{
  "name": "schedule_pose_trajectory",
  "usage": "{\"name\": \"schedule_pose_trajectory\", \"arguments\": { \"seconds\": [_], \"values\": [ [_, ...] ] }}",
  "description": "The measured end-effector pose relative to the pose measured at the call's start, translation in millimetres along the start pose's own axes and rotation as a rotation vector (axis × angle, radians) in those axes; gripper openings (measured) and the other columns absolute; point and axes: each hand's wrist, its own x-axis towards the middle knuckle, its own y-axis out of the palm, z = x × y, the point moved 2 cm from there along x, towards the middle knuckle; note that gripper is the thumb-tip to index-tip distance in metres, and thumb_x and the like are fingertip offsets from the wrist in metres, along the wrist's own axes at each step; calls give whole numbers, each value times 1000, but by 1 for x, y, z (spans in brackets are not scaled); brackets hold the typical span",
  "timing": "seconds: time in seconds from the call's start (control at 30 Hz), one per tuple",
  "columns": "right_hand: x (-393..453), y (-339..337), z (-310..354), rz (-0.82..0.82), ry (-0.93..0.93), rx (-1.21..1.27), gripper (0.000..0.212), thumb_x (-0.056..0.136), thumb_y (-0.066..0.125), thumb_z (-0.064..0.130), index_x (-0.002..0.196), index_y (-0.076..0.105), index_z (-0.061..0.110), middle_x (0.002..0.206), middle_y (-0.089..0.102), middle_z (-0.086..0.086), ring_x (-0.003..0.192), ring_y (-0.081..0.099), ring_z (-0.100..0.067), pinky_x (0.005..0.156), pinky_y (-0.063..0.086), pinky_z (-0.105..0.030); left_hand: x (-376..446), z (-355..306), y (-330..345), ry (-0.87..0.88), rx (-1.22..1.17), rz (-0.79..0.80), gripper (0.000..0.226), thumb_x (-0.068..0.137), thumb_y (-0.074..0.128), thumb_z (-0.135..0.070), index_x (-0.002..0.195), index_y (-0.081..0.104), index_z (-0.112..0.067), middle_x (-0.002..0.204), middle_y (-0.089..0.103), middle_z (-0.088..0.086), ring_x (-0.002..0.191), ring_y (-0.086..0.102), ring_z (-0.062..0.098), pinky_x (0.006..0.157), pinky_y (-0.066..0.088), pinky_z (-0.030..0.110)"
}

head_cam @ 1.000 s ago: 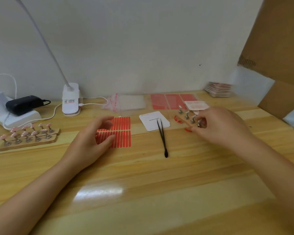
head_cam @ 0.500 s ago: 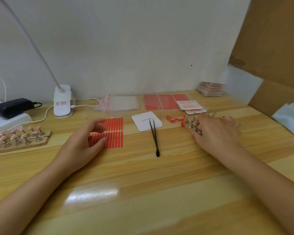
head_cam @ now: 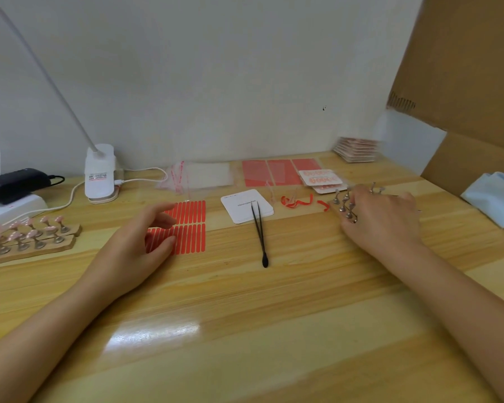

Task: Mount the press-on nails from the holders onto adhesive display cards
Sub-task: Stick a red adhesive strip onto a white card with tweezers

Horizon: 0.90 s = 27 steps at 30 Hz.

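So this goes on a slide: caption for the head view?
Right hand on bare metal nail stands; left hand open over red strips; tweezers idle.

Right hand (head_cam: 381,222) has moved right across the table, dragging the metal holders (head_cam: 344,206) with it: 1.0 s ago they sat just right of the tweezers and white card, now well apart from them, in front of the finished cards. Red strips (head_cam: 298,202) that were hidden by the hand now lie bare between card and holders. The hand went from a pinch at one holder to lying over the group. Left hand barely shifted.
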Motion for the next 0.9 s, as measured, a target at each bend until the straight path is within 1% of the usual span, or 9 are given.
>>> {"name": "schedule_pose_trajectory", "arguments": {
  "seconds": [0.2,0.3,0.37,0.43,0.5,0.6,0.7,0.83,0.9],
  "values": [
    [7,7,-24,19,92,-49,26,92,47,35,108,50,15,91,67,-6,88,62,-25,76,28,-33,0,-1,0,-14,4,8,53,82,63,-1,123,44,-29,100,58,-16,96,56,0,78,42,11],
    [8,8,-33,42,149,-57,28,93,47,35,111,51,15,95,66,-7,93,61,-27,75,30,-33,0,-1,0,-21,9,18,53,82,63,-1,125,45,-26,100,58,-13,97,55,-1,80,42,19],
    [8,6,-33,50,168,-61,31,94,47,36,115,52,14,105,63,-8,103,56,-27,79,34,-34,0,-1,0,-27,12,22,53,82,63,0,127,45,-23,99,57,-14,97,55,-2,82,42,24],
    [6,2,-29,19,134,-42,32,94,47,35,118,55,14,112,58,-9,111,49,-27,84,36,-37,1,0,1,-30,11,24,52,82,63,1,127,46,-21,99,57,-14,97,54,-3,83,41,25],
    [6,-1,-19,-1,45,36,34,92,50,34,121,57,17,114,55,-7,113,46,-26,89,34,-38,1,0,1,-29,7,25,52,82,63,1,126,46,-22,99,57,-14,98,54,-3,83,40,25],
    [7,-1,2,74,-83,184,35,92,51,36,122,59,20,115,58,-4,112,48,-23,93,35,-37,1,0,1,-28,-1,24,52,83,63,0,125,45,-24,100,58,-15,98,54,-3,83,41,26],
    [10,2,22,156,-142,260,30,95,48,34,111,66,17,109,60,-5,102,55,-23,85,42,-34,0,2,2,-21,8,29,51,83,62,-1,126,46,-24,100,57,-16,97,55,-1,83,42,26],
    [20,3,39,178,-126,334,25,95,49,23,105,70,14,103,66,-8,92,60,-25,73,47,-32,1,2,2,-21,16,40,50,84,61,-7,120,43,-36,99,57,-21,95,55,-3,79,42,19],
    [25,5,49,186,-130,401,25,94,50,18,104,71,10,102,68,-8,89,61,-24,67,43,-28,1,2,2,-20,20,49,50,84,61,-7,117,42,-39,98,57,-23,95,54,-5,77,42,17]
  ]
}}
